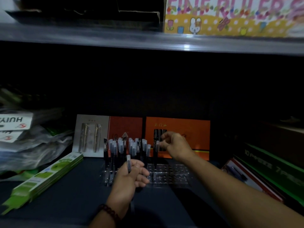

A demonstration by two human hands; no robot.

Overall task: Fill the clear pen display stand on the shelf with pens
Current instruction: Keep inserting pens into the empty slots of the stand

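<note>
Presently the right hand (174,145) pinches a pen (155,153) above the clear stand (172,176) on the shelf (79,191). The left hand (131,178) grips a spare pen (128,163). Risk: in the dim light a missed hole could topple the standing pens (121,148).

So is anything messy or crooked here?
Yes. The long green cardboard packs on the left lie slanted across the dark shelf, and behind them white boxes sit tilted on a crumpled plastic bag.
</note>
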